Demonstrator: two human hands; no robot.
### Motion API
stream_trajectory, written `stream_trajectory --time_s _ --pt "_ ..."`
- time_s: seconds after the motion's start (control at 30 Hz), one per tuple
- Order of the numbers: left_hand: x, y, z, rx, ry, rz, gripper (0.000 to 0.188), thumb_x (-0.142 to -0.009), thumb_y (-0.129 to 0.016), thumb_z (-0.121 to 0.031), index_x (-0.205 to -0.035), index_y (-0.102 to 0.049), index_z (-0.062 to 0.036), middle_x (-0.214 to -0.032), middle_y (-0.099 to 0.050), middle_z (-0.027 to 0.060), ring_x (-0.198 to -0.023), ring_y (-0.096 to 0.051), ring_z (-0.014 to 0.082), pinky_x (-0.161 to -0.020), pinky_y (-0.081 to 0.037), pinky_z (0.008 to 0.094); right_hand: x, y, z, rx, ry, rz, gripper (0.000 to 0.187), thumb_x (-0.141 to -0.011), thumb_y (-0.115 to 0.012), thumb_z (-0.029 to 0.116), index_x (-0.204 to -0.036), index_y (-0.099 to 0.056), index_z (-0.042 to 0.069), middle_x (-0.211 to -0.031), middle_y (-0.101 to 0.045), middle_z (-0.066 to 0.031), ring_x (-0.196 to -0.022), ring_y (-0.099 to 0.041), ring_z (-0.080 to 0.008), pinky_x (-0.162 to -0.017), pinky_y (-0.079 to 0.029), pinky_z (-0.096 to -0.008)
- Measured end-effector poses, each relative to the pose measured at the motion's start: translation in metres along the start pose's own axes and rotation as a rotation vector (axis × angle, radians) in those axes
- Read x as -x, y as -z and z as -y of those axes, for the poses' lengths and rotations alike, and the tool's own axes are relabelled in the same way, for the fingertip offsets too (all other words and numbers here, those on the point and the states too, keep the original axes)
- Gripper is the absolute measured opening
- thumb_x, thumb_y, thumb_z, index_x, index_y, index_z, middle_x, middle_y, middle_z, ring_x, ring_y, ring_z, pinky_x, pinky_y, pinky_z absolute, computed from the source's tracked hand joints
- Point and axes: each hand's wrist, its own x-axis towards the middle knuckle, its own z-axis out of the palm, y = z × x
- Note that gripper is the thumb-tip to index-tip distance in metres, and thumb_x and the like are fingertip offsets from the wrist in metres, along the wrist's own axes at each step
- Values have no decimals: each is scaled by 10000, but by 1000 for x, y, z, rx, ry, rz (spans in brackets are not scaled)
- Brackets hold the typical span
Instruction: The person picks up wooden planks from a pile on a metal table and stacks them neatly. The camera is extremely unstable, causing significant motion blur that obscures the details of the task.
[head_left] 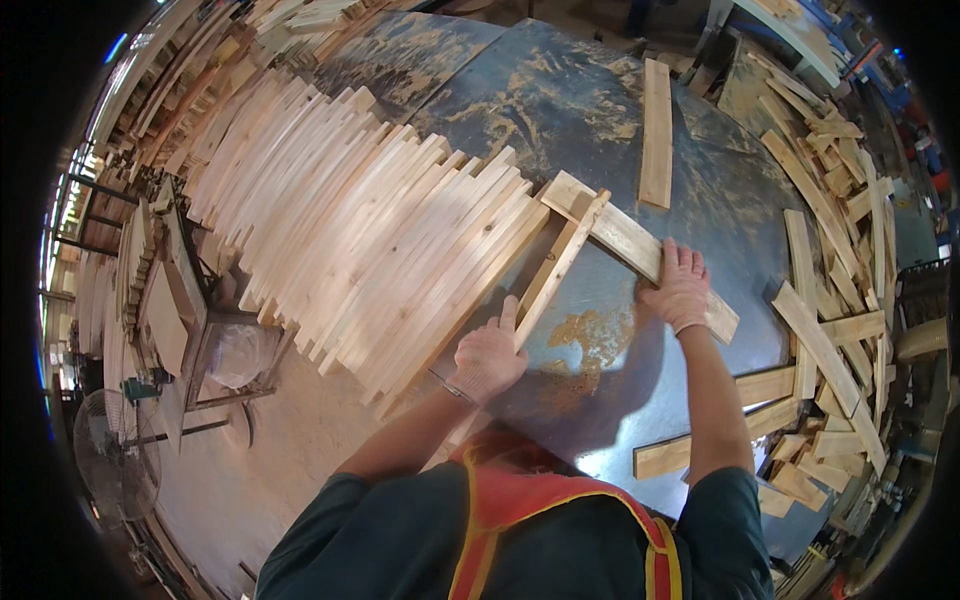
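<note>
My left hand is closed around the near end of a narrow wooden strip, its index finger stretched along the wood. The strip slants away from me, and its far end lies across a flat pale board. My right hand grips that board toward its right end, fingers over the top and thumb by the near edge. Just left of the strip is a wide row of pale wooden strips, packed side by side. The strip stands slightly apart from this row.
A dark metal tabletop carries scattered sawdust. One loose board lies beyond my right hand. Offcuts are heaped along the right side, with more short pieces near my right elbow. A floor fan stands at lower left.
</note>
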Motion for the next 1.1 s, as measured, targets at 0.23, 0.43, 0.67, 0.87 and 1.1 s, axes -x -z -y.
stream_trajectory --time_s 0.23,0.43,0.67,0.87,1.1 --pt "20 -6 42 -186 -23 -334 677 -908 -661 -205 -1539 -435 -114 -1423 -605 191 -1312 -612 385 -1062 -503 551 -112 17 -88 -574 -215 107 957 -792 -814 473 -1589 -409 133 -1395 -655 -249 -1259 -651 -449 -1048 -537 -502" --pt "-2 -55 74 -417 -60 -734 630 -823 -714 -184 -1427 -552 -103 -1436 -574 175 -1337 -545 411 -1109 -432 583 -220 -14 -20 -421 -251 -47 1060 -776 -803 537 -1632 -344 113 -1501 -569 -251 -1291 -629 -465 -1070 -524 -507" --pt "-3 -51 80 -554 -119 -807 649 -794 -715 -196 -1420 -570 -102 -1438 -546 241 -1289 -572 453 -993 -491 668 -198 -51 -32 -415 -123 -101 981 -741 -798 293 -1609 -409 54 -1321 -696 -262 -1206 -691 -415 -1034 -562 -477" --pt "1 -59 92 -408 -37 -510 714 -901 -700 -380 -1529 -515 -95 -1527 -503 183 -1452 -441 409 -1216 -303 621 -16 -45 -14 -1424 -58 241 890 -978 -689 122 -1717 -199 38 -1621 -451 -196 -1384 -538 -301 -1175 -446 -393" --pt "37 -38 195 -86 297 -801 853 -948 -700 -482 -1647 -379 -114 -1601 -492 180 -1519 -413 358 -1241 -357 522 177 -74 160 -1096 121 1013 721 -995 -770 258 -1563 -390 27 -1353 -653 -125 -1193 -638 -229 -1014 -532 -375"
